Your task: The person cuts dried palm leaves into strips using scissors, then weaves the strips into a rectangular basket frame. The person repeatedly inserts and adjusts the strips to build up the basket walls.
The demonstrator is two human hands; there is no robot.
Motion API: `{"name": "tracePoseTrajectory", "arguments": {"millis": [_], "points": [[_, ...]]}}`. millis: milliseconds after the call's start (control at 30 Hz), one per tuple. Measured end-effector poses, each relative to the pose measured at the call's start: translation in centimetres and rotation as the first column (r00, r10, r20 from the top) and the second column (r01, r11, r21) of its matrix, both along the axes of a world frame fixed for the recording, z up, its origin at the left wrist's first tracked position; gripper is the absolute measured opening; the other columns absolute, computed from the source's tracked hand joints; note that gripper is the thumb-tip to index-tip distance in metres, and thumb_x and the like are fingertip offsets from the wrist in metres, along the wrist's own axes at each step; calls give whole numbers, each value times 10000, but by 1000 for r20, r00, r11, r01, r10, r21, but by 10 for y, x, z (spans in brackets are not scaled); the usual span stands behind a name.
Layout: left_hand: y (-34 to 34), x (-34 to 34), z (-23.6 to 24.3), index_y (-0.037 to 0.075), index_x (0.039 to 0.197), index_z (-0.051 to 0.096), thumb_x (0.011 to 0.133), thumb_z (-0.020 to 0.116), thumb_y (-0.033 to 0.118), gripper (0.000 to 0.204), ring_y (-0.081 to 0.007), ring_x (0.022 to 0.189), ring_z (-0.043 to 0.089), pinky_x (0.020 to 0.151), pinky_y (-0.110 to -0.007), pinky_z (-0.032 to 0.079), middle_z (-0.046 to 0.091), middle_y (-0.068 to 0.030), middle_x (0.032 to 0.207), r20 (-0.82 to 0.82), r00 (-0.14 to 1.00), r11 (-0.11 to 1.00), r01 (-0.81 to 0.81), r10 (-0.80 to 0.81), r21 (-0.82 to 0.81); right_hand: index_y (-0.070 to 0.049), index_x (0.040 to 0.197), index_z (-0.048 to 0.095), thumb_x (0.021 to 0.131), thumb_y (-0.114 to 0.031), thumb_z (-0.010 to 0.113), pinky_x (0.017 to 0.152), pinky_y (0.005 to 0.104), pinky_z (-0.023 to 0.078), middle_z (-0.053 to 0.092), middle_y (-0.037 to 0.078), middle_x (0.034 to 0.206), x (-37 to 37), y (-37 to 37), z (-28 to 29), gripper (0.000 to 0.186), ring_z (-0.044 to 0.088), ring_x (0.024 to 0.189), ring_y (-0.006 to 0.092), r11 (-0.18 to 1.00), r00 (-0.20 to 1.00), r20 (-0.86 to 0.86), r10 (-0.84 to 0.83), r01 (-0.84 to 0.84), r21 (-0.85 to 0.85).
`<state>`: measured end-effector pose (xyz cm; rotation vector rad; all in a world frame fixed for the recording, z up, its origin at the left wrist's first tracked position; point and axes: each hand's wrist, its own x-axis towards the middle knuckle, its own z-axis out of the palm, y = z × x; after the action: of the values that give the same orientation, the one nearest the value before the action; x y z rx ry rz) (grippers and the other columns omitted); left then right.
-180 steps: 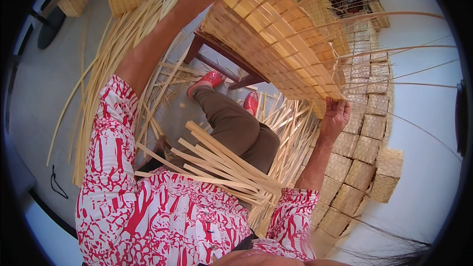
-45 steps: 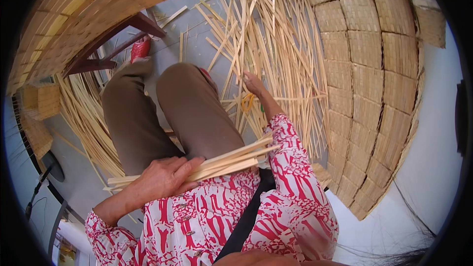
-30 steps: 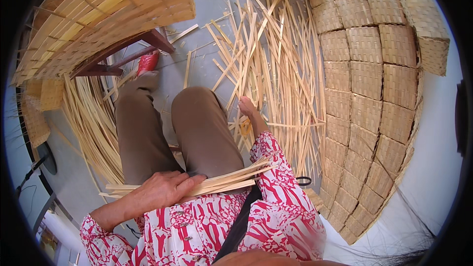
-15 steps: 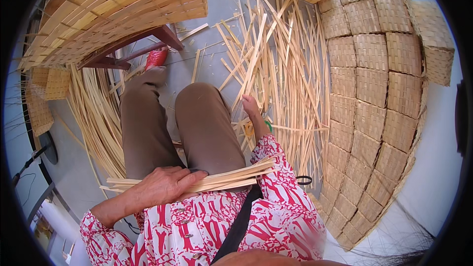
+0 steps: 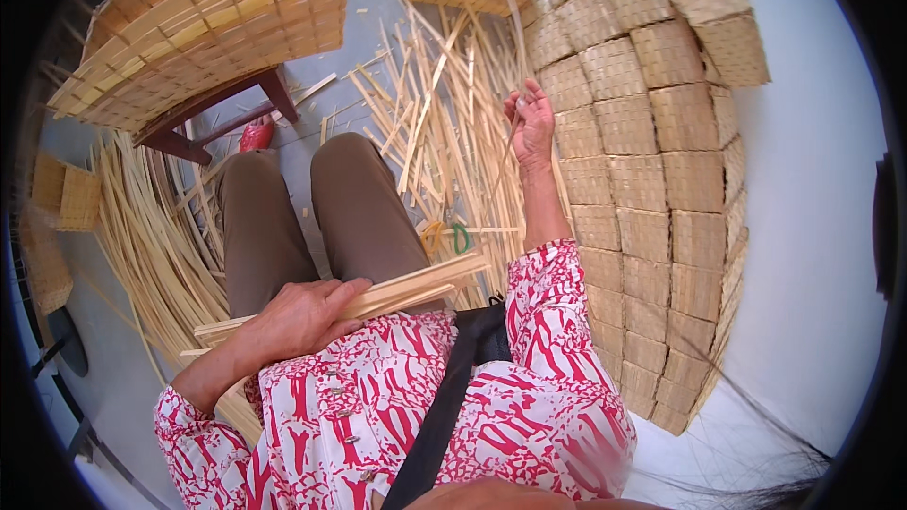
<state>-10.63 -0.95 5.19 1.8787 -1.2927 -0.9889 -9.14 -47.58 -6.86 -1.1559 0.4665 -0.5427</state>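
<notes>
Across my lap lies a bundle of flat, pale bamboo strips [image 5: 416,287]. My left hand [image 5: 307,314] rests over the bundle's left part, its fingers curled down around it. My right hand [image 5: 532,125] is raised out to the right, above the loose strips on the floor. Between its thumb and fingers it pinches a single long, thin bamboo strip [image 5: 516,14], which arches up past the fingertips; its lower end hangs below the hand.
Loose strips [image 5: 444,123] litter the floor ahead, with green and yellow loops [image 5: 460,238] near my knee. Woven blocks [image 5: 624,151] are stacked along the right wall. A large woven panel [image 5: 227,19] leans over a dark red stool [image 5: 208,132]. Longer strips [image 5: 142,227] lie at left.
My right hand has swung up and outward from beside my knee, with a long strip now visible in it. The left hand stays on the bundle. The whole view has turned rightward.
</notes>
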Motion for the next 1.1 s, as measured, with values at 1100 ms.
{"name": "tracePoseTrajectory", "arguments": {"millis": [1100], "points": [[67, 133, 7, 28, 1101, 642, 893, 650, 41, 208, -145, 795, 637, 692, -276, 516, 664, -82, 914, 114, 574, 474, -531, 811, -703, -113, 1289, 543, 1036, -172, 450, 404, 201, 218, 410, -57, 609, -17, 29, 228, 276, 273, 474, 15, 773, 983, 181, 18, 101, -627]]}}
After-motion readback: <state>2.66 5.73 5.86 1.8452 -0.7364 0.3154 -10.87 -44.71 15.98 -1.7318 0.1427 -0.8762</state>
